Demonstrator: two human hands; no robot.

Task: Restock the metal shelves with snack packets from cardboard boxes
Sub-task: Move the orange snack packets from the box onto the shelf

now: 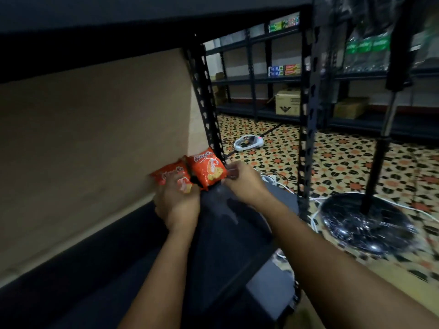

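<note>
Both forearms reach in — left hand [177, 200] grips one orange snack packet [172, 178], right hand [242, 180] pinches the second packet [207, 169] by its edge, probably lining them up at the shelf's [95, 269] back corner.

both bare forearms reach forward, converging. left hand [177, 200] back up, fingers curled, gripping. right hand [242, 180] just beside it, slightly ahead, fingertips pinching. wrists straight, hands near, not touching.
</note>
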